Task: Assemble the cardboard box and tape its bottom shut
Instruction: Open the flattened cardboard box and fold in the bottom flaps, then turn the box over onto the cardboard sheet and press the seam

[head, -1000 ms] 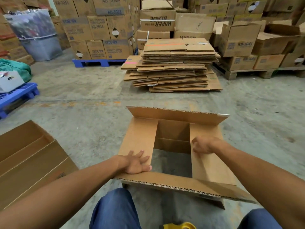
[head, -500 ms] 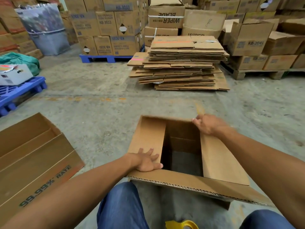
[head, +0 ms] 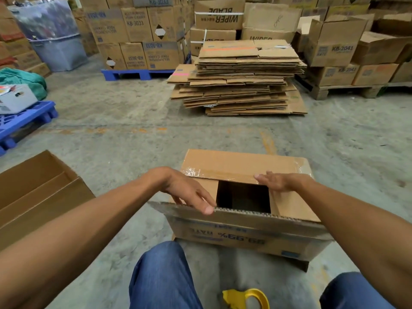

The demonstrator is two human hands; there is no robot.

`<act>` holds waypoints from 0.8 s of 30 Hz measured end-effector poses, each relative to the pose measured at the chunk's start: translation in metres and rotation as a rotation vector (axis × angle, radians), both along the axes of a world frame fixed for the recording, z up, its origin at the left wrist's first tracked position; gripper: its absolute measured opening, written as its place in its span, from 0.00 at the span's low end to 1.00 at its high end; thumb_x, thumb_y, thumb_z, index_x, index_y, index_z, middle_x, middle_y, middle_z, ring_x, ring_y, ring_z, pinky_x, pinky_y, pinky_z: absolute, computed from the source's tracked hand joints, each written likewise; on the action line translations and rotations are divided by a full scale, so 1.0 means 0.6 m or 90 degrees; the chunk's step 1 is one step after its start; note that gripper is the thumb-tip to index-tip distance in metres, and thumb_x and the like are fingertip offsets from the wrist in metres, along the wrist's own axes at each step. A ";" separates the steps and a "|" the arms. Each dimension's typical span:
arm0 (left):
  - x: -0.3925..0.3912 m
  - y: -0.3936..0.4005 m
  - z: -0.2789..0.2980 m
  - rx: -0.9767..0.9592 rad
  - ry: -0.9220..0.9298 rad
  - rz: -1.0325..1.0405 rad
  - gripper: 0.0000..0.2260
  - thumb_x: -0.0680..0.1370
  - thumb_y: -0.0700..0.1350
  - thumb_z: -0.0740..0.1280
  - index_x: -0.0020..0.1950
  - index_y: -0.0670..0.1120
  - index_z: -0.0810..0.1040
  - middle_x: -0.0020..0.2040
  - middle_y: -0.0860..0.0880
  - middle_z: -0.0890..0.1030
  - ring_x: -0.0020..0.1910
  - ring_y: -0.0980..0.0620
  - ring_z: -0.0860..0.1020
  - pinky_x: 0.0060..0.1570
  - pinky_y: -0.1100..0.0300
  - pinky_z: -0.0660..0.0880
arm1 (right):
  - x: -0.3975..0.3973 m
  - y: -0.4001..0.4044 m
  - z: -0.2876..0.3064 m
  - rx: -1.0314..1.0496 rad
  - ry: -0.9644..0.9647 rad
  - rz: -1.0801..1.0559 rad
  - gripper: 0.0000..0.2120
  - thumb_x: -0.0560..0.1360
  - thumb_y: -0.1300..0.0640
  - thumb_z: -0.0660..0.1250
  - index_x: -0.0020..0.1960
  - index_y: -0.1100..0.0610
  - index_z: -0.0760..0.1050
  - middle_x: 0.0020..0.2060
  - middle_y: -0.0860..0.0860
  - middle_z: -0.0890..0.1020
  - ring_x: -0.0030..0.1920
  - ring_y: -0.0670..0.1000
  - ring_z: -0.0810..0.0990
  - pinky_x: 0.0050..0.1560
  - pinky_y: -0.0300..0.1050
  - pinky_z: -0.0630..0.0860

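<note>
A brown cardboard box (head: 245, 239) stands on the concrete floor in front of my knees, its bottom flaps facing up. The far flap (head: 240, 163), with old clear tape along its edge, lies folded down over the two side flaps. A dark square gap stays open in the middle. My left hand (head: 189, 192) curls its fingers over the corrugated edge of the near flap, which tilts up toward me. My right hand (head: 278, 181) lies flat where the far flap meets the right side flap. A yellow tape dispenser (head: 249, 297) sits on the floor between my legs.
Another opened box (head: 40, 197) lies at my left. A stack of flattened cartons (head: 240, 81) sits ahead on the floor. Pallets of printed boxes (head: 138, 30) line the back, and a blue pallet (head: 22, 121) stands far left.
The far flap has come down over the side flaps under my right hand. My left hand left the left side flap and took the near flap's edge. The view moved closer.
</note>
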State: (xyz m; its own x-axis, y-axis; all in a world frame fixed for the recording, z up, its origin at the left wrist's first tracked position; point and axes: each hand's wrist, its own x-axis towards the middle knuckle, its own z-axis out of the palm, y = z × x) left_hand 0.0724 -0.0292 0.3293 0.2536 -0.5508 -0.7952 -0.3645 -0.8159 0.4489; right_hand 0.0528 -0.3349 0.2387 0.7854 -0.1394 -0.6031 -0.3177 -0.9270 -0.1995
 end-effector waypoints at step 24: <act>0.044 0.005 -0.295 -0.076 -0.649 0.199 0.30 0.80 0.65 0.41 0.80 0.57 0.41 0.81 0.50 0.42 0.79 0.45 0.40 0.76 0.45 0.43 | -0.122 -0.061 -0.111 -0.162 -0.338 0.018 0.30 0.79 0.35 0.38 0.80 0.42 0.44 0.80 0.45 0.45 0.79 0.49 0.42 0.78 0.56 0.42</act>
